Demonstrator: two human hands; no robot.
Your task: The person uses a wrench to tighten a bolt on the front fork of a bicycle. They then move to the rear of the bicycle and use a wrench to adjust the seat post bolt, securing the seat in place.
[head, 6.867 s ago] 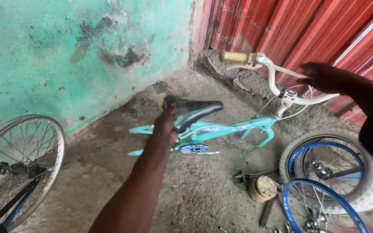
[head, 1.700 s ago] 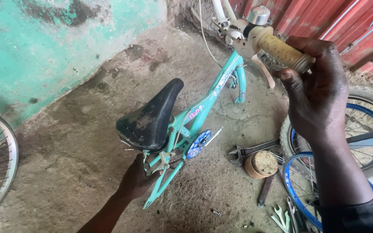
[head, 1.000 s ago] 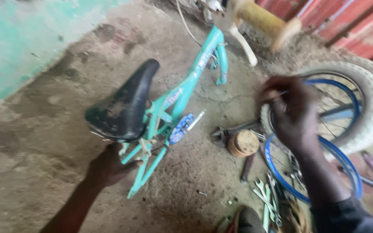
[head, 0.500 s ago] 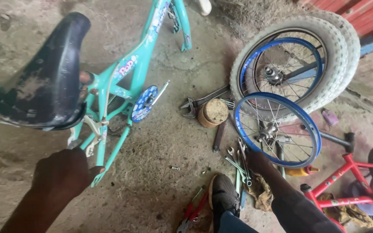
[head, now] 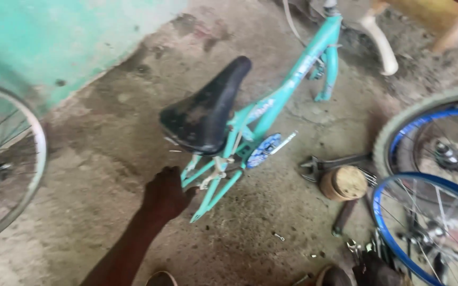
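Left hand (head: 166,191) is down low, fingers wrapped around the rear stays of the teal bicycle frame (head: 271,108), gripping it right beside the bare rear fork ends, and that grip looks like what keeps the wheelless frame from tipping, since nothing else props its back end. The frame stands tilted on the concrete floor (head: 96,159), black saddle (head: 203,108) just above the hand. The right hand is out of view. Off to the right lie a wrench (head: 324,162) and a round wooden block (head: 344,182), close at reach, near the blue-rimmed wheel (head: 425,222). A spoked wheel (head: 11,159) sits by the green wall.
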